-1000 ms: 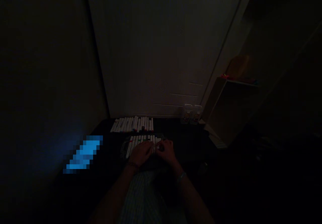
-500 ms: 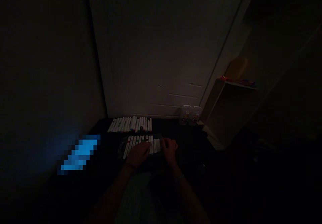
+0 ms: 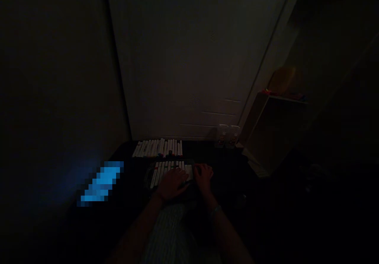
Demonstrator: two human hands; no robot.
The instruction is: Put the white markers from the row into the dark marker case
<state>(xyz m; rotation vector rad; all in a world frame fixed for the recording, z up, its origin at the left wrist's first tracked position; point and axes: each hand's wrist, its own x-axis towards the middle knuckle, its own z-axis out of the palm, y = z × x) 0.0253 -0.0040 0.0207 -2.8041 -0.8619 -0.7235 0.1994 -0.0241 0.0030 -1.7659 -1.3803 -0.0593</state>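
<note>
The left hand (image 3: 173, 183) lies over the near row of white markers (image 3: 160, 173), its fingers spread apart; the right hand (image 3: 203, 177) curls at the row's right end, and from here I can't tell whether it grips anything. The markers are slim, some banded red, green or dark, side by side in a dim case on the dark table (image 3: 227, 169), long axes running away from the person, far ends leaning slightly right. Behind lies another marker row (image 3: 156, 148).

The scene is very dim, with a pixelated blue patch (image 3: 102, 183) glowing at left.
</note>
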